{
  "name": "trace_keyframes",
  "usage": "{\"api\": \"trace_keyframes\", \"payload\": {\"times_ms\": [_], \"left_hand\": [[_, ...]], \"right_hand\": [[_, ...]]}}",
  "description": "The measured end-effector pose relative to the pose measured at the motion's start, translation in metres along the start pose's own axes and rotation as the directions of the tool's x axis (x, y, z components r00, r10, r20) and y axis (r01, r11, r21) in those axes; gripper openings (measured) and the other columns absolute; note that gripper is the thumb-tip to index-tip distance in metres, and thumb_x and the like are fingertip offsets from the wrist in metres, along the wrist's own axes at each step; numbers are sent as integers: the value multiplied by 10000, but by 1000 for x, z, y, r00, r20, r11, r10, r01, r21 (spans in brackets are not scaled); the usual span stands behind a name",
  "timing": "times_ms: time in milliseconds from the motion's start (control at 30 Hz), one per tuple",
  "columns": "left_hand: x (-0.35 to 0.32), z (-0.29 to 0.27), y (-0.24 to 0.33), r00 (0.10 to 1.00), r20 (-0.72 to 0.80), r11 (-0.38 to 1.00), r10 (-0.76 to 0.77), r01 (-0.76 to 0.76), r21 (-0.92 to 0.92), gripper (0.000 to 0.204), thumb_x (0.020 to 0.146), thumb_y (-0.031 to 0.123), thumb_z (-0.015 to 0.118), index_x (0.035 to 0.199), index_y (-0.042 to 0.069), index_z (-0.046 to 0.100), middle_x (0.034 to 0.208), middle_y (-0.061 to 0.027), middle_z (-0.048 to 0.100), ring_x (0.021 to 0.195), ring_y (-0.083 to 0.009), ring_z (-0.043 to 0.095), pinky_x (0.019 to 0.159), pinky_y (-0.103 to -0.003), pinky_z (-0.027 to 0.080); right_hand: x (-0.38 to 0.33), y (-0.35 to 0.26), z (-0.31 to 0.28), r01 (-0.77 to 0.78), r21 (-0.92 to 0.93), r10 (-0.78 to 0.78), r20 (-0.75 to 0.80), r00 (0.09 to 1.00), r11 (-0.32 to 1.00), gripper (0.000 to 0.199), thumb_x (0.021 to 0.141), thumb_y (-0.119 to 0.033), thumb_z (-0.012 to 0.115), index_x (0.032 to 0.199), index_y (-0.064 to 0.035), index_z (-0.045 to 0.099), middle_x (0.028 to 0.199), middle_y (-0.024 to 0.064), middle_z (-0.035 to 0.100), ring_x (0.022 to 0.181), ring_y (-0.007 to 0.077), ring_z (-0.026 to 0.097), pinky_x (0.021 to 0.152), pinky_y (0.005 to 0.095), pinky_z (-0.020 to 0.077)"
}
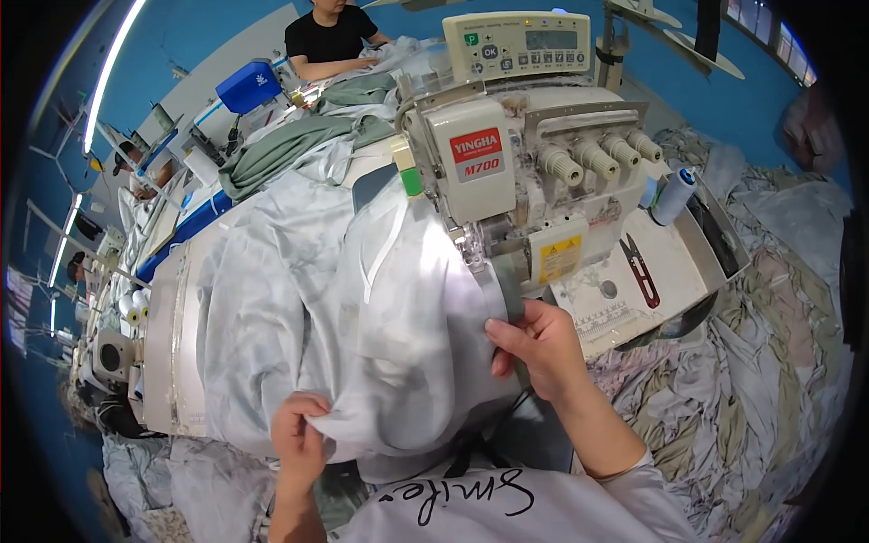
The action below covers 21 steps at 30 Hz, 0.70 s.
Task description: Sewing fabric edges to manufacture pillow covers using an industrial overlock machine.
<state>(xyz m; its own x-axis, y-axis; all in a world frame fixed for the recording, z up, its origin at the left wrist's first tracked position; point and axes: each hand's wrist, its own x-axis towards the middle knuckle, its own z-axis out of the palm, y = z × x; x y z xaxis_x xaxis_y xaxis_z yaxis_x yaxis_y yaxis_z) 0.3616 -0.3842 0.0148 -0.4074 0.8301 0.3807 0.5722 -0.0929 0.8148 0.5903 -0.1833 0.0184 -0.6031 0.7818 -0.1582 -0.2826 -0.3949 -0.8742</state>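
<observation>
A pale grey-white garment [398, 335] lies spread over the table of a white overlock sewing machine [520, 195]. Its right edge, with a grey-green strip [509, 288] along it, runs up to the lit presser foot [471, 251]. My right hand [540, 348] pinches this edge between thumb and fingers, a little below the foot. At the garment's near left corner, my left hand [300, 434] is closed on a fold of the cloth. A narrow white tape or strip [385, 252] lies on the fabric left of the foot.
A tray [597, 330] right of the machine holds red-handled thread snips [640, 271] and a thread spool [673, 196]. Heaped cloth [724, 389] fills the right side. Green fabric [281, 154] lies at the back, where another person [330, 41] works. A control panel [518, 45] tops the machine.
</observation>
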Motion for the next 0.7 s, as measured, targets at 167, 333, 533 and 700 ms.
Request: {"api": "trace_keyframes", "payload": {"times_ms": [167, 333, 533, 700], "left_hand": [[8, -2, -1, 975, -224, 965, 8, -67, -254, 158, 810, 11, 507, 860, 86, 377, 834, -41, 404, 755, -117, 394, 751, -230, 360], [14, -8, 12, 935, -341, 935, 93, -200, -293, 224, 800, 83, 560, 895, 95, 358, 885, -46, 370, 777, -115, 380, 759, -240, 361], [29, -6, 19, 901, -407, 934, 151, -265, -240, 189, 779, 83, 530, 868, 92, 364, 874, -74, 387, 777, -139, 361, 760, -237, 309], [42, -7, 25, 874, -442, 932, 199, -309, -191, 193, 768, 74, 534, 841, 106, 359, 884, -75, 386, 808, -149, 362, 791, -245, 300]], "right_hand": [[-1, -3, 1, 5, -5, -5, 10, 1000, 1000, 136, 811, -114, 628, 864, 2, 580, 608, 40, 583, 464, 99, 553, 435, 213, 451], [-1, -4, 0, 3, -18, -2, 18, 1000, 1000, 136, 812, -113, 626, 867, 2, 577, 604, 44, 586, 465, 102, 556, 437, 214, 452], [-1, -6, 0, -3, -28, 4, 26, 1000, 1000, 142, 817, -106, 622, 875, 13, 570, 603, 51, 586, 470, 109, 561, 443, 220, 459], [-2, -6, -2, 4, -51, -2, 34, 999, 999, 171, 816, -125, 633, 888, 14, 564, 598, 52, 585, 469, 114, 563, 445, 221, 463]]}}
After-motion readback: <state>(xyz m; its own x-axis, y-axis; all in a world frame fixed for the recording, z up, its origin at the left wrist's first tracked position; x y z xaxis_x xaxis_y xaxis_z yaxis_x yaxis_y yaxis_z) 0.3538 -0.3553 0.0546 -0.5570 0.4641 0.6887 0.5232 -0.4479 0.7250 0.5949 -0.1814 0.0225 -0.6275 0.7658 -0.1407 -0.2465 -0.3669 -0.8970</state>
